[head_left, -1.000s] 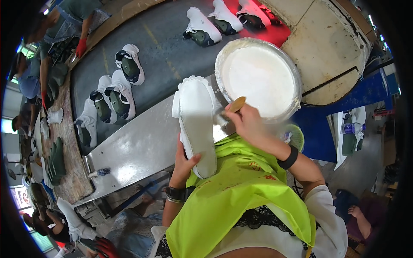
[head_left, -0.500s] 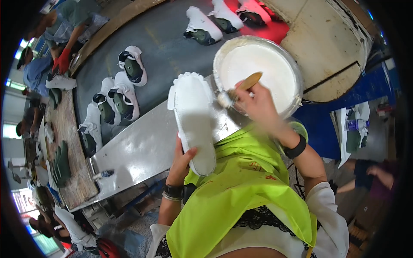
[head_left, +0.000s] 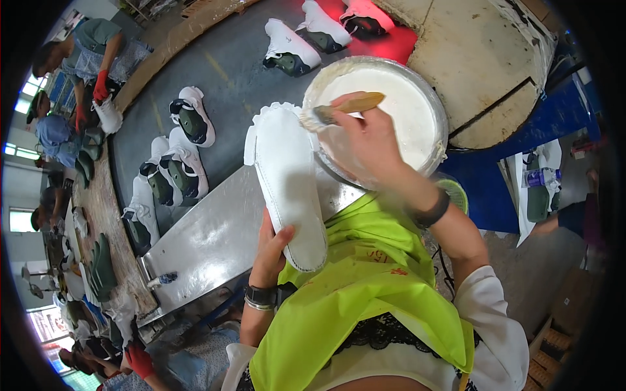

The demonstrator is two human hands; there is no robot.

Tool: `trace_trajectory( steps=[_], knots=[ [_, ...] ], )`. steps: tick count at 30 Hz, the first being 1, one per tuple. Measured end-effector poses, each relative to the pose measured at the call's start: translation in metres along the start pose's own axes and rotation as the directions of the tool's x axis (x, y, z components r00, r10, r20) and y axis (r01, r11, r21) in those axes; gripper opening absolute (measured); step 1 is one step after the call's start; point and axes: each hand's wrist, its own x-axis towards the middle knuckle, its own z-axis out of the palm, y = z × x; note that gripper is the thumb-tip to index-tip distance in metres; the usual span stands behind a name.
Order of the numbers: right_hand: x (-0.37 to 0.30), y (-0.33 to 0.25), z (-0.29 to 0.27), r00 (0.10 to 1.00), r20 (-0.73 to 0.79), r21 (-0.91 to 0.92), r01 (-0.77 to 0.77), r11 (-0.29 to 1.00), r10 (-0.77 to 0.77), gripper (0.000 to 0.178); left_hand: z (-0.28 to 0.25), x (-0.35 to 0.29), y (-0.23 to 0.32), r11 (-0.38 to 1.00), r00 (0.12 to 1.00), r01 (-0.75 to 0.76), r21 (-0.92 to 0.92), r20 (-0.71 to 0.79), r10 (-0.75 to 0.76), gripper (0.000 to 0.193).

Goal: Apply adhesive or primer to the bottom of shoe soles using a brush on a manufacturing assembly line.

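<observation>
My left hand [head_left: 270,244] grips a white shoe [head_left: 287,176] by the heel end, its stitched underside facing up and the toe pointing away from me. A flat brush [head_left: 352,104] with a wooden handle is pinched in my right hand [head_left: 370,140]. The bristles are at the upper right edge of the shoe's toe; whether they touch it I cannot tell. Beneath my right hand stands a round basin [head_left: 440,124] of creamy white liquid, its rim crusted with dried residue.
Several white and dark green shoes [head_left: 189,117] lie on the dark conveyor belt [head_left: 228,72], some under red light at the far end. A metal ledge [head_left: 202,241] runs before me. Co-workers [head_left: 98,52] handle shoes at left. A bottle [head_left: 542,177] lies at right.
My right hand has carried the brush left and up, from the basin's near-left side to the shoe's toe. The shoe stays in my left hand. Shoes on the belt have shifted slightly.
</observation>
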Motion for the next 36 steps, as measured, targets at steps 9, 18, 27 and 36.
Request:
trace_trajectory(
  steps=[9,18,27,36],
  knots=[
    [-0.057,-0.021,0.007,0.942,0.333,-0.179,0.09,0.98,-0.025,0.017,0.017,-0.005,0.012,0.987,0.994,-0.089,0.133,-0.05,0.097,0.085],
    [0.015,-0.016,0.033,0.995,0.093,-0.216,-0.018,0.976,0.038,0.022,0.021,-0.014,0.019,0.934,0.981,-0.187,0.304,0.014,0.192,0.083],
    [-0.059,0.002,0.011,0.989,0.069,-0.201,-0.118,0.972,0.134,0.021,0.008,-0.024,0.016,0.974,0.987,-0.148,0.172,-0.037,0.156,0.082],
    [-0.06,-0.008,0.023,0.961,0.033,0.069,-0.275,0.959,0.274,0.02,-0.003,-0.035,0.008,0.997,0.997,-0.08,0.007,-0.012,0.08,0.084]
  ],
)
